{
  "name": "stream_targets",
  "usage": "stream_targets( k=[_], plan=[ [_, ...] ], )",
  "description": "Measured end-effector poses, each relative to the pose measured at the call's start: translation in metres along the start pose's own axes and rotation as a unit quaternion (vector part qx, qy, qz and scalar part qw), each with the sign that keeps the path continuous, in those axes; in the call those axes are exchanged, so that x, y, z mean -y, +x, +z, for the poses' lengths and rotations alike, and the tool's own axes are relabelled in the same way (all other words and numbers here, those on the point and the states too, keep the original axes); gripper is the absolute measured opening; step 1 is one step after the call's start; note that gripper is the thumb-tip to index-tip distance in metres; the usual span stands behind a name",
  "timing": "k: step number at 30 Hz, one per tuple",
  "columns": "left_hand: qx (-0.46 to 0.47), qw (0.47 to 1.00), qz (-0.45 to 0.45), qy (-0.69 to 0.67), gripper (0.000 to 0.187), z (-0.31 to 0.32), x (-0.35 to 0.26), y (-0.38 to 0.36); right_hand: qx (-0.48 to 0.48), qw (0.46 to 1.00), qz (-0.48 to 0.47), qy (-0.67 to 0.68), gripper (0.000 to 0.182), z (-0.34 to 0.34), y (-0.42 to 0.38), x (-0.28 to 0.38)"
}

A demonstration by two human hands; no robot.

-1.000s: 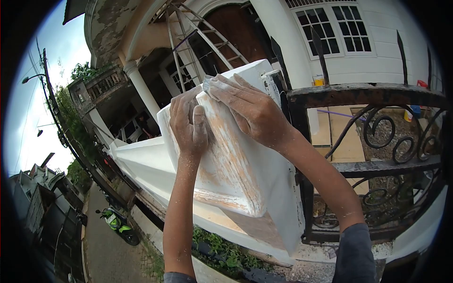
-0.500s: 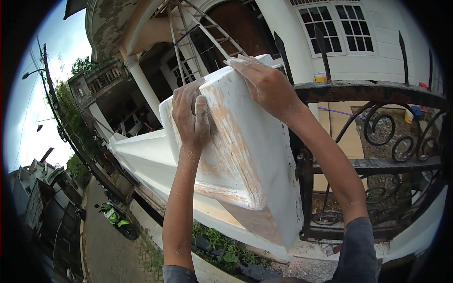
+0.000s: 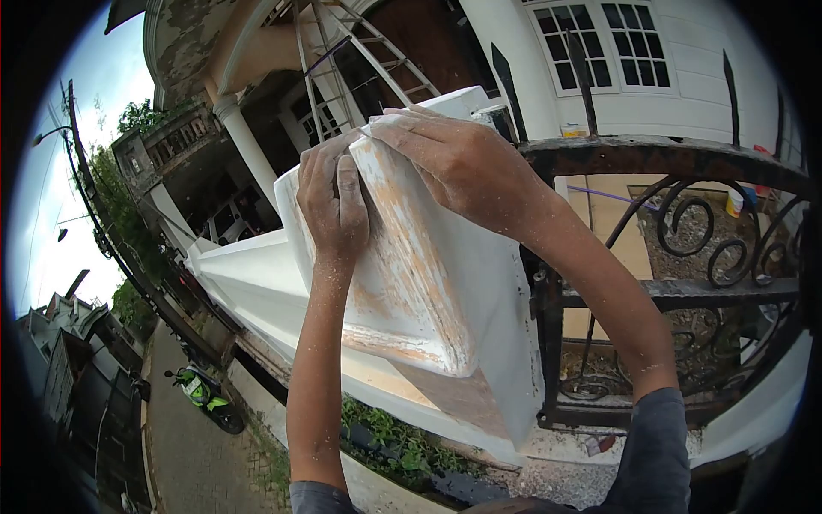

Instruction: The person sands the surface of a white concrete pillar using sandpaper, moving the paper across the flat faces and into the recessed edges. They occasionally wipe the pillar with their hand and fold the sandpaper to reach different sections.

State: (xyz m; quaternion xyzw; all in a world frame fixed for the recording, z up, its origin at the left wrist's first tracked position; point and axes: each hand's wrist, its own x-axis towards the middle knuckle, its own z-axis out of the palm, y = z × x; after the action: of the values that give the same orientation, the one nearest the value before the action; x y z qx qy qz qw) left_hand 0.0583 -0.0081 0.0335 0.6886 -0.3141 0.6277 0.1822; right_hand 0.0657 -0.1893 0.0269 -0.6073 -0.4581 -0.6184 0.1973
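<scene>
A white masonry pillar top (image 3: 501, 257) with worn, scraped patches of tan and grey stands before me. My left hand (image 3: 332, 193), dusted white, lies against its left face with the fingers stretched over the top edge and the thumb up beside them. My right hand (image 3: 445, 154) is bent over the top near the front corner, fingers pressed together and pointing left, close to my left hand. Whatever lies under the right fingertips is hidden. White dust and specks cover both hands and forearms.
A black wrought-iron gate (image 3: 668, 158) with upright spikes adjoins the pillar on the right. A metal ladder (image 3: 377, 51) stands behind. Green plants (image 3: 402, 445) grow in a ditch below. A green motorbike (image 3: 204, 396) is parked on the paved lane (image 3: 184, 463).
My right hand has slid left along the top edge, toward the front corner and my left hand. My left hand stays on the pillar. The view has shifted slightly.
</scene>
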Motion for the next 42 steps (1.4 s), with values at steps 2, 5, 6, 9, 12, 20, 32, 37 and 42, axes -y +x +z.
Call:
stream_targets(
  k=[2,5,6,9,12,20,32,37,42],
  plan=[
    [-0.006,1.000,-0.002,0.001,0.023,0.000,0.000,0.000,0.002,1.000,-0.011,-0.019,0.031,0.002,0.000,-0.012],
    [-0.011,1.000,-0.003,-0.006,0.021,0.000,-0.002,-0.001,0.007,0.999,0.018,-0.028,0.031,0.008,-0.006,-0.032],
    [-0.012,1.000,-0.001,-0.008,0.021,0.000,-0.001,-0.001,-0.020,0.999,-0.013,-0.028,0.032,0.008,-0.006,-0.016],
    [-0.025,1.000,0.006,-0.009,0.021,0.002,0.002,0.002,-0.035,0.999,-0.015,0.020,0.039,0.006,-0.010,-0.004],
    [-0.018,1.000,0.012,-0.008,0.020,0.000,0.003,-0.002,-0.039,0.997,0.058,-0.013,0.040,0.013,-0.017,-0.026],
    [-0.016,1.000,-0.005,-0.022,0.020,0.001,0.005,-0.001,-0.095,0.995,0.026,0.019,0.032,0.024,-0.026,0.002],
    [-0.018,1.000,-0.010,-0.023,0.022,0.002,0.006,-0.004,-0.079,0.985,0.147,0.047,0.029,0.026,-0.036,-0.022],
    [-0.020,0.999,0.009,-0.042,0.029,0.000,0.007,-0.003,-0.106,0.993,0.046,0.032,0.032,0.025,-0.039,-0.006],
    [-0.020,0.999,0.027,-0.034,0.033,0.001,0.010,-0.002,-0.116,0.993,-0.008,0.030,0.034,0.020,-0.033,0.017]
  ],
)
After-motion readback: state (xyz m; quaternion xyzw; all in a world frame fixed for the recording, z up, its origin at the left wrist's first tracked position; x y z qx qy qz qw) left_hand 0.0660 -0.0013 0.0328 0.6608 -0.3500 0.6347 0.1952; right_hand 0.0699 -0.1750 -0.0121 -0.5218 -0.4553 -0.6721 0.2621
